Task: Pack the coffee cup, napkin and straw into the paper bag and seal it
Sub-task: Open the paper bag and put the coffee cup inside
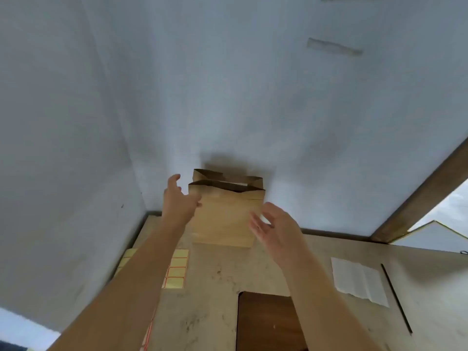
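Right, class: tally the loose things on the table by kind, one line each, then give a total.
Paper bag: 1
Napkin: 1
Black straw: 1
Yellow sticker sheet: 1
Total: 4

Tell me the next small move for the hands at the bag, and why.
Probably reach the right hand over to the napkin and bring it to the paper bag. The bag stands upright with its mouth open, both hands are empty beside it, and the napkin and straw lie unpacked on the table. The left hand can steady the bag.
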